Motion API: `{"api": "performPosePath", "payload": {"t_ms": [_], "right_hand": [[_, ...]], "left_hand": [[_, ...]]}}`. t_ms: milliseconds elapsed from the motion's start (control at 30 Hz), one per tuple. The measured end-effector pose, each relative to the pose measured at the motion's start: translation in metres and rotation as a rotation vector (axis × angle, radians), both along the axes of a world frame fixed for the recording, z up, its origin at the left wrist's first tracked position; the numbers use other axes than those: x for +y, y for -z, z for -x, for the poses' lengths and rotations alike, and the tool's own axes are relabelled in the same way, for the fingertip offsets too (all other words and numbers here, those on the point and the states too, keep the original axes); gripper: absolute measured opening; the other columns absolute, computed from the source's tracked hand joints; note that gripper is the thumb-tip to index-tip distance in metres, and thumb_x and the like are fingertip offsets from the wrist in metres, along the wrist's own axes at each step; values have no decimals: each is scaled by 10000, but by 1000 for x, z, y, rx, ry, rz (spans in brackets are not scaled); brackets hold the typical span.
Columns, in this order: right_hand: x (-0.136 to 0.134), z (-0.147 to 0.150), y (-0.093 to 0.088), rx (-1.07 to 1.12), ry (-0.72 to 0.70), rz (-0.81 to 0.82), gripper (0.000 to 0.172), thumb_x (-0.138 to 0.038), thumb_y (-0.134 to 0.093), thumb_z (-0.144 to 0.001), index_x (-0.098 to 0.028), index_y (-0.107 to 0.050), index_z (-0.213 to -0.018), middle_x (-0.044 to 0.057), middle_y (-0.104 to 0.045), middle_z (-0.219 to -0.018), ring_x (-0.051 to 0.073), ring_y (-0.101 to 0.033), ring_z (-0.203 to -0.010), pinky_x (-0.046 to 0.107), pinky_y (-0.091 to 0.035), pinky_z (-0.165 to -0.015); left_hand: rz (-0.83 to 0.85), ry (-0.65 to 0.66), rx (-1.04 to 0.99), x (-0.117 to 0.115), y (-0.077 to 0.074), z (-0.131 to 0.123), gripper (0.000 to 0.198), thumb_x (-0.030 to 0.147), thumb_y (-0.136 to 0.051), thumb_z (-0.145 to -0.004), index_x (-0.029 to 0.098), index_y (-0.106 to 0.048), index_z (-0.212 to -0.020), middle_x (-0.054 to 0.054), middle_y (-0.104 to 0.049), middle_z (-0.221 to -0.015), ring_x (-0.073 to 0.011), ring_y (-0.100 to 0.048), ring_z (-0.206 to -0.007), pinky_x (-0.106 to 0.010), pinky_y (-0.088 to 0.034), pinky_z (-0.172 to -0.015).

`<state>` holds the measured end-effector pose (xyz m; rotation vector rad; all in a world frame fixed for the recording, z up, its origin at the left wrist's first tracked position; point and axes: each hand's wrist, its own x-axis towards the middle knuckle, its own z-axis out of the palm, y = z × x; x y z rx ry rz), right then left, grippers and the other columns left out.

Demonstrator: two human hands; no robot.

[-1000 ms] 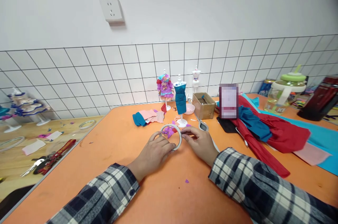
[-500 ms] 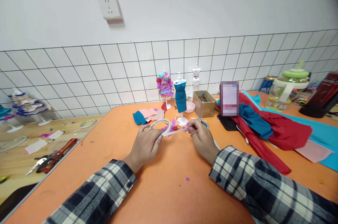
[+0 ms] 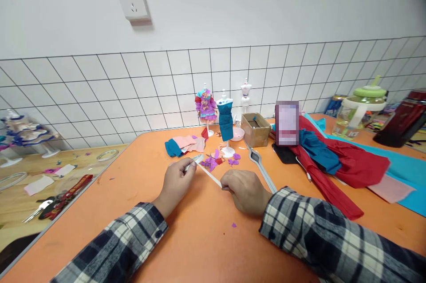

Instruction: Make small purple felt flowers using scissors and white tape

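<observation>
Left hand [image 3: 176, 181] is pinching the tape roll [image 3: 199, 158], which pokes out far-right; right hand [image 3: 246, 190]'s closed fingers nip the tape strip [image 3: 209, 174], nearer than before.

Your left hand [image 3: 176, 183] hides most of the tape roll [image 3: 199, 158], and any print on it is too small for you to read. You can't see where the white strip [image 3: 209, 174] ends, since the curled fingers of your right hand [image 3: 246, 192] cover it. The phone screen [image 3: 288, 124] is blurred into blocks. The frame's edges cut off your plaid sleeves [image 3: 116, 241] and the dark red thermos [image 3: 399, 121]. One dark speck [image 3: 224, 233] on the tabletop [image 3: 196, 247] is too tiny to identify.
</observation>
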<state>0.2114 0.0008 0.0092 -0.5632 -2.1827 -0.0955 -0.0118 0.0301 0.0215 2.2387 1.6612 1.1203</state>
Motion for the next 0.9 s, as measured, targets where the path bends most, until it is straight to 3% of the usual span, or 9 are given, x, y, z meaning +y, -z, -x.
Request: {"api": "performPosePath", "payload": {"t_ms": [133, 333, 533, 900], "right_hand": [[3, 0, 4, -2, -16, 54, 193, -55, -372, -817, -207, -487, -847, 26, -621, -742, 138, -560, -632, 248, -378, -542], [5, 1, 6, -22, -37, 47, 186, -55, -368, -819, -208, -470, -845, 23, -612, -740, 138, -548, -628, 246, -369, -544], [6, 1, 9, -43, -26, 73, 201, -43, -368, -799, -208, -470, -853, 22, -607, -760, 137, -543, -644, 240, -368, -555], [3, 3, 10, -69, -16, 87, 194, -46, -373, -797, -208, -461, -855, 17, -596, -756, 137, -528, -626, 247, -354, -551]], "left_hand": [[32, 22, -135, 3, 5, 1, 301, 385, -426, -845, 183, -582, -685, 1, -592, -620, -173, -544, -612, -250, -379, -572], [49, 18, -179, 4, 7, 2, 309, 391, -457, -827, 176, -594, -654, 11, -569, -574, -165, -528, -585, -245, -377, -560], [91, 8, -293, 3, 10, -2, 315, 384, -451, -827, 172, -646, -701, -21, -672, -707, -204, -605, -708, -273, -431, -649], [62, -20, -253, 3, 14, -1, 317, 395, -456, -835, 169, -644, -713, -9, -636, -652, -188, -582, -654, -265, -418, -614]]}}
